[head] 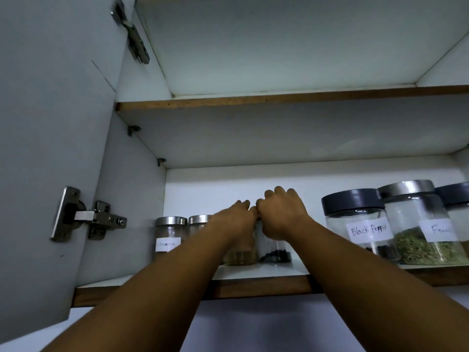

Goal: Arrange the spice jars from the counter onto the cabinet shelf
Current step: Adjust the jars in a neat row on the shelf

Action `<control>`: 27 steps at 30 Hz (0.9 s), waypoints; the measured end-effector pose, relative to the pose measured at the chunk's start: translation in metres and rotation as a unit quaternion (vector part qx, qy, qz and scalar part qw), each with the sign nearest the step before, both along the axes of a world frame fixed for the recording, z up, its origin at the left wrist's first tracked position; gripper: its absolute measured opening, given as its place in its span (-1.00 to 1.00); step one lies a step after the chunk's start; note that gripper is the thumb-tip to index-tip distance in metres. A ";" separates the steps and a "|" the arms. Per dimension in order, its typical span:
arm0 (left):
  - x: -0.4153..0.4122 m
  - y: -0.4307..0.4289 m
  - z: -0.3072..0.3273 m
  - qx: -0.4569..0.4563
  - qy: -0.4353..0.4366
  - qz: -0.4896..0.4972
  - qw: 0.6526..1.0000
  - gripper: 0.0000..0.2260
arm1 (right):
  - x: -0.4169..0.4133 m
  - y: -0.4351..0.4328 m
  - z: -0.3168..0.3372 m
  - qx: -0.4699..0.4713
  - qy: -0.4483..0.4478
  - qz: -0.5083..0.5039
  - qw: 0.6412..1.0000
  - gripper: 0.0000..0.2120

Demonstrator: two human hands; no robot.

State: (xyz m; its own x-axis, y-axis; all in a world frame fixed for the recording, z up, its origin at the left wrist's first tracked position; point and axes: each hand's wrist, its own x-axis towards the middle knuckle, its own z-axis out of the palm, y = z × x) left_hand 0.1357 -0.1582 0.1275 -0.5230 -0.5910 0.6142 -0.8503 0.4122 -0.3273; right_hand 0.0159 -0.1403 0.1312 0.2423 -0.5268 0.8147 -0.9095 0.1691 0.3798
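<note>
Set on the shelf (253,288) near the middle of its front edge, side by side: pale-filled jar (239,257) under the left hand (236,217), black-seed jar (275,255) under the right hand (281,214). Both arms stretched up and forward, wrists bent down, fingers curled over the jar tops and clamped on them, the two hands touching. Toward the shelf's left end, labelled steel-lidded jar (168,237) and second steel-lidded jar (199,221). Toward the right end, Black Pepper jar (355,224) and Fennel jar (421,224), close together. Cabinet door (50,148) swung open at left.
</note>
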 end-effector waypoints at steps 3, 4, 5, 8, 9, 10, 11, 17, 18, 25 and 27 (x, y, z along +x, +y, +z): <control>0.002 0.012 -0.010 0.006 -0.002 -0.012 1.000 -0.41 | 0.002 0.009 -0.008 0.012 -0.006 0.024 1.000 -0.73; 0.003 0.016 -0.013 0.005 -0.003 -0.014 1.000 -0.40 | 0.003 0.012 -0.011 0.016 -0.007 0.030 0.999 -0.73; 0.004 0.020 -0.015 0.004 -0.003 -0.017 1.000 -0.38 | 0.003 0.016 -0.013 0.022 -0.005 0.033 0.999 -0.72; 0.006 0.033 -0.017 0.002 -0.009 -0.023 1.000 -0.33 | 0.000 0.030 -0.016 0.023 0.008 0.040 0.999 -0.73; 0.006 0.037 -0.017 0.003 -0.011 -0.024 1.000 -0.33 | -0.001 0.035 -0.015 0.021 0.014 0.041 0.999 -0.73; 0.006 0.043 -0.015 0.001 -0.012 -0.027 1.000 -0.32 | -0.004 0.041 -0.013 0.014 0.022 0.041 0.999 -0.74; 0.005 0.047 -0.014 -0.001 -0.011 -0.029 1.000 -0.31 | -0.007 0.046 -0.011 0.011 0.031 0.039 0.999 -0.73; -0.010 0.080 -0.011 -0.006 -0.011 -0.045 0.999 -0.32 | -0.033 0.080 -0.008 0.007 0.065 0.005 0.998 -0.59; -0.013 0.086 -0.012 -0.008 -0.012 -0.049 0.999 -0.33 | -0.038 0.087 -0.009 0.009 0.067 -0.002 0.998 -0.56; -0.033 0.123 -0.027 -0.029 -0.057 -0.061 0.996 -0.41 | -0.085 0.140 -0.016 0.028 0.035 -0.042 0.998 -0.58; -0.039 0.132 -0.030 -0.023 -0.057 -0.066 0.996 -0.38 | -0.098 0.156 -0.018 0.032 0.020 -0.054 0.998 -0.57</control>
